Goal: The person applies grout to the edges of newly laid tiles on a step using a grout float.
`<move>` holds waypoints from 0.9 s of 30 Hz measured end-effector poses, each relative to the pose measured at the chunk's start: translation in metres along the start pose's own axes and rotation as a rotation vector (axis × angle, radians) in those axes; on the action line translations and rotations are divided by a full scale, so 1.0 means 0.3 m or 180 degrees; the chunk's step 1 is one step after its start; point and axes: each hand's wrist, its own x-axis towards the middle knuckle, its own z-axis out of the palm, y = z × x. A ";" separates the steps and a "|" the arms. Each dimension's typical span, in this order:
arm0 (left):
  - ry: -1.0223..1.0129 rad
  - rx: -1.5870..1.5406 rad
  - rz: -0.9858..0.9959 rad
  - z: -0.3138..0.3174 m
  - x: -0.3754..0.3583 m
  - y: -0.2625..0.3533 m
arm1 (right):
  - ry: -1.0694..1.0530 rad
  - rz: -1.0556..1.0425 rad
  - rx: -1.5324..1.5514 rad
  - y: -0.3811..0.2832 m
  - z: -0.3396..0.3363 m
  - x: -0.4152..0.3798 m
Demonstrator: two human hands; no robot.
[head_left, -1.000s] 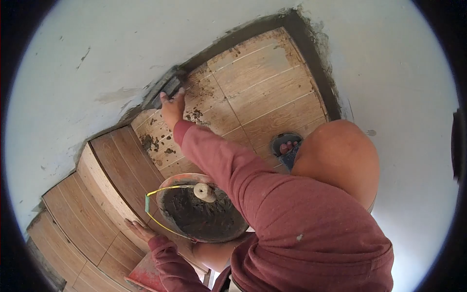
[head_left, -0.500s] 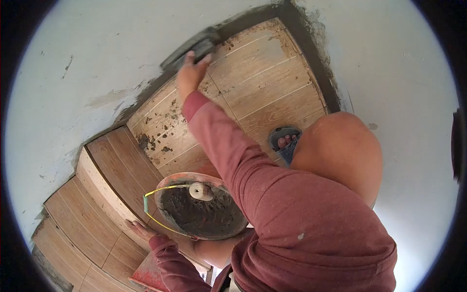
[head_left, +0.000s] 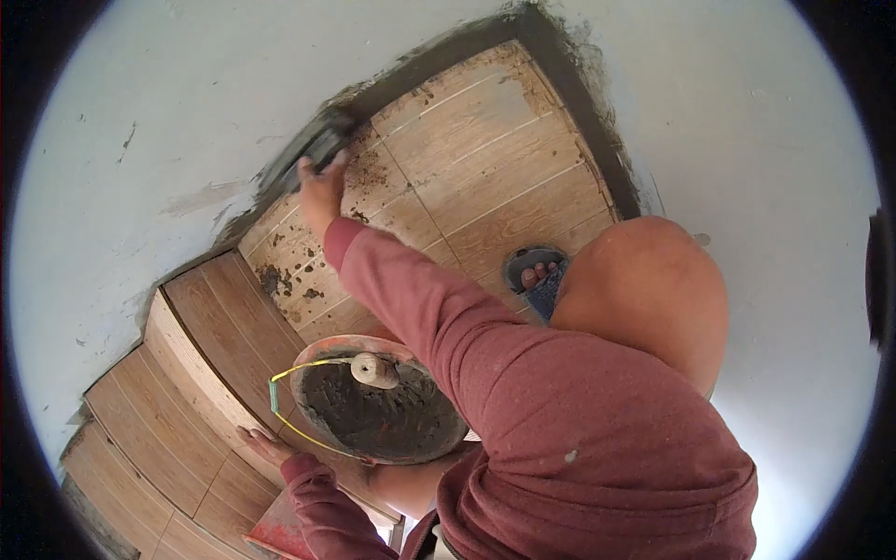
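Observation:
My right hand (head_left: 322, 191) is closed on a dark, mortar-smeared plastering float (head_left: 327, 145), which is blurred by motion. The float is pressed along the band of wet grey mortar (head_left: 457, 49) at the foot of the wall. My left hand (head_left: 265, 445) rests with its fingers stretched out on the edge of a wood-look tiled step (head_left: 210, 369). Close to it stands a bucket (head_left: 392, 420) of dark mortar with a yellow rope handle. On the mortar inside lies a pale, roller-shaped piece (head_left: 373, 371), apparently a wooden handle.
Mortar crumbs (head_left: 280, 280) are scattered over the landing's wood-look tiles (head_left: 476, 159). My sandalled foot (head_left: 537, 273) and bent knee are on the right. Stairs descend to the lower left. Pale walls (head_left: 140, 112) enclose the corner. A red object (head_left: 280, 527) shows beside my left sleeve.
My right hand has slid the float down and to the left along the wall's base, away from the corner. My left hand stays on the step.

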 end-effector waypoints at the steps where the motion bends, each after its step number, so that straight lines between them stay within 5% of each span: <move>1: -0.0010 0.0010 0.0007 0.006 0.001 0.007 | 0.0012 0.0007 0.0008 -0.016 -0.003 0.007; 6: 0.0055 0.0350 -0.0033 0.029 -0.032 0.085 | 0.0666 -0.0619 0.0275 -0.119 -0.066 0.090; 8: 0.0068 0.0349 -0.0047 0.025 -0.031 0.071 | 0.0388 0.0251 0.0174 -0.083 -0.084 0.090; 9: 0.0035 0.0401 -0.0048 0.015 -0.029 0.068 | 0.0311 0.0162 0.0376 0.092 -0.023 0.130; 12: 0.0032 0.0011 -0.0055 0.010 -0.016 0.033 | -0.0323 -0.0253 0.0858 0.114 0.046 0.031; 13: 0.0008 0.0033 -0.0058 0.008 -0.018 0.029 | 0.0236 -0.0792 0.0187 0.017 0.031 0.004; 16: 0.0010 0.0336 0.0025 0.003 -0.016 0.036 | 0.0960 -0.0677 0.0747 -0.167 -0.081 0.134; 22: 0.0070 0.0333 -0.0032 0.018 -0.025 0.055 | 0.0469 -0.0408 -0.0015 -0.001 -0.052 0.116; 27: -0.0049 0.0473 -0.0023 -0.008 -0.004 0.027 | 0.1080 -0.0620 0.0227 -0.301 -0.201 0.146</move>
